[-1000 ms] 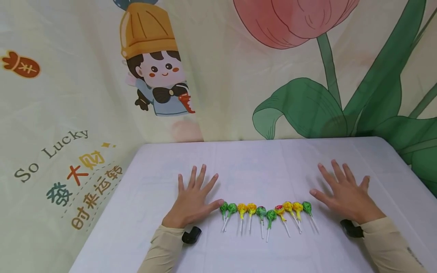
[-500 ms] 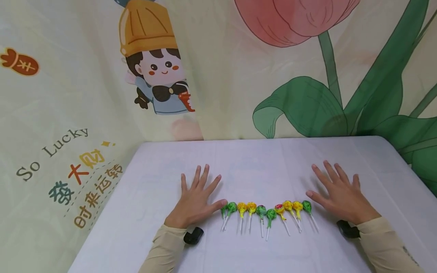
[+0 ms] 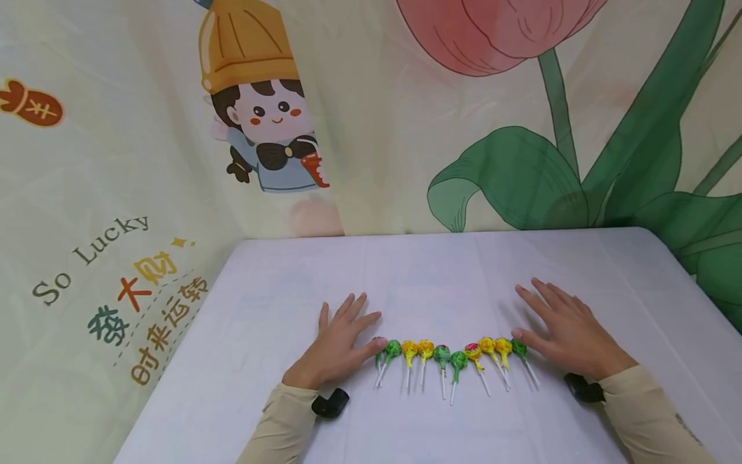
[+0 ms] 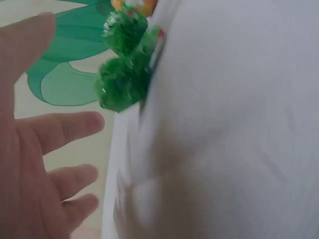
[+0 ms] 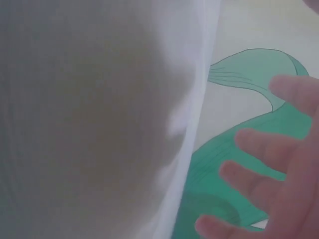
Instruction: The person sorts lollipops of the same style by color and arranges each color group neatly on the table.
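Note:
Several lollipops lie side by side in a curved row on the white table, sticks toward the person. Green-wrapped lollipops [image 3: 393, 349] sit at the left end, yellow ones [image 3: 426, 350] beside them, a green one [image 3: 458, 361] lowest, and a red-and-yellow one [image 3: 472, 352] to its right. My left hand [image 3: 333, 345] has its fingers spread, the thumb tip overlapping the leftmost lollipop's head. In the left wrist view two green heads [image 4: 119, 82] show beyond the fingers. My right hand [image 3: 570, 335] extends relaxed fingers, its thumb tip right at the rightmost green lollipop [image 3: 520, 349]. Neither hand grips anything.
White cloth covers the table [image 3: 406, 432]. Behind it hangs a printed backdrop [image 3: 371, 129] with a cartoon figure, a large tulip and lettering. Black wrist cameras sit at the left wrist [image 3: 330, 403] and the right wrist [image 3: 584, 388].
My right hand has moved left toward the row's right end, its fingers drawing closer together. My left hand has shifted slightly right, its fingers less spread. The lollipops stay in their row.

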`<state>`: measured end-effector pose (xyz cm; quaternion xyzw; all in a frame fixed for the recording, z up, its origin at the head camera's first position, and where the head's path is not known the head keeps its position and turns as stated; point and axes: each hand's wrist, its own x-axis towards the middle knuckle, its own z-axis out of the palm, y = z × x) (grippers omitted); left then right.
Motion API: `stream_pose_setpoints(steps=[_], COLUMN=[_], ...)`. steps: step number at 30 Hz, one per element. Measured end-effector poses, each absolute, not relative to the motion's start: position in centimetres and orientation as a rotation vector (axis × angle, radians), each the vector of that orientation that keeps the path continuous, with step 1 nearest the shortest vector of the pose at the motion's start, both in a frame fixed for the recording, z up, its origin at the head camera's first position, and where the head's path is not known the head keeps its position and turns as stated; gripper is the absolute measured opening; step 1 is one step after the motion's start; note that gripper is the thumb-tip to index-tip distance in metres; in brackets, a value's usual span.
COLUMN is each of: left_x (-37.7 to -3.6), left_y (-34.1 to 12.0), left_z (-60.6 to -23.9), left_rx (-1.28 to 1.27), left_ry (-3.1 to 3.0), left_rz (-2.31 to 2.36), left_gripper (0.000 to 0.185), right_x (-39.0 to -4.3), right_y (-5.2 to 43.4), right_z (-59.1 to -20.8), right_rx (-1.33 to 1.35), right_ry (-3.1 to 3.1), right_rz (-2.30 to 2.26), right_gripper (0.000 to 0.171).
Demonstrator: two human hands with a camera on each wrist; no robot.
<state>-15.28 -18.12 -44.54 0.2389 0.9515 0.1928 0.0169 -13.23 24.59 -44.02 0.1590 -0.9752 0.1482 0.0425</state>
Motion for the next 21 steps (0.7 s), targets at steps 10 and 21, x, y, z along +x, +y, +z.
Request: stream_pose_setpoints(steps=[10,21], left_x=[-15.6,-15.2], left_y=[-18.5,-19.2], left_z=[-45.2,-45.5], left_rx=[0.809,0.843], left_ry=[2.707,2.700], left_rz=[1.021,1.123], left_gripper=[0.050,0.042], right_x=[-12.7,-12.6], right_y=[24.2,24.2], right_z=[-43.8,-44.4], right_rx=[0.448,0.472], right_ry=[-2.989,-2.952], right_rz=[0.843,1.038], right_gripper=[0.062,0.054])
